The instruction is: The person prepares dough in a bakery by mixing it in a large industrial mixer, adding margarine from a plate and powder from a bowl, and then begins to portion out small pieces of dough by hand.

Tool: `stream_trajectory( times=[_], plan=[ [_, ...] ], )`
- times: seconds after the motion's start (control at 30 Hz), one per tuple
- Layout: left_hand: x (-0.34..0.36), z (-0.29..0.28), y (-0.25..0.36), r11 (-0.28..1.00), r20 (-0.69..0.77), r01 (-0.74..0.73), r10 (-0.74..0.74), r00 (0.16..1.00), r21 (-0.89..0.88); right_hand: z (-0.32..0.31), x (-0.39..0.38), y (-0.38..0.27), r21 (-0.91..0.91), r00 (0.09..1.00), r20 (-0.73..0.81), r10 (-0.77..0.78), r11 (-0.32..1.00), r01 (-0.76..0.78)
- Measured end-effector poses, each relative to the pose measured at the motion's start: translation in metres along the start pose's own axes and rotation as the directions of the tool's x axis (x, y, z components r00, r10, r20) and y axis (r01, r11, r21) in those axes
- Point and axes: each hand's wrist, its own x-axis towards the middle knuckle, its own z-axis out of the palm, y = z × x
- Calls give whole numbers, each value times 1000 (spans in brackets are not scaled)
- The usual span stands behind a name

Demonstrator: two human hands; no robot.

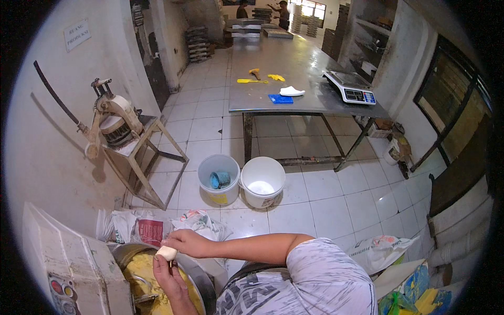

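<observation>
Above the metal mixing bowl (202, 281), my two hands meet at a small cream-coloured lump (167, 253), smooth and rounded, perhaps dough. My left hand (170, 279) grips it from below, thumb and fingers closed round its lower end. From the right, my right hand (185, 242) reaches across with its fingers closed on the top of the same lump. Yellow dough-like mass (147, 261) fills the bowl, and a metal mixing arm (140, 281) dips into it. My left hand covers part of the dough.
A mixing machine (79, 262) with buttons stands left. Ahead are two white buckets (262, 178) (219, 195), one holding a blue container (220, 180). Beyond, a steel table (257, 58) carries a scale (350, 86). A press (118, 118) stands left; sacks (199, 223) lie nearby.
</observation>
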Motion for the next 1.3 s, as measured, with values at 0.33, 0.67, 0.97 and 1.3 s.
stream_trajectory(
  times=[0.33,0.67,0.97,1.3],
  plan=[
    [3,-14,-3,980,135,-85,60,989,181,-4,-19,-10,-126,949,76,-305,941,313],
    [-2,-12,-16,988,164,84,-105,981,131,-17,-15,-18,-198,900,-198,-388,915,351],
    [-5,2,-16,998,128,68,-66,989,-6,-4,-17,2,-240,916,-115,-383,906,349],
    [5,-19,-17,992,96,-58,47,994,111,-16,-7,15,43,998,-39,-40,998,41]
  ],
)
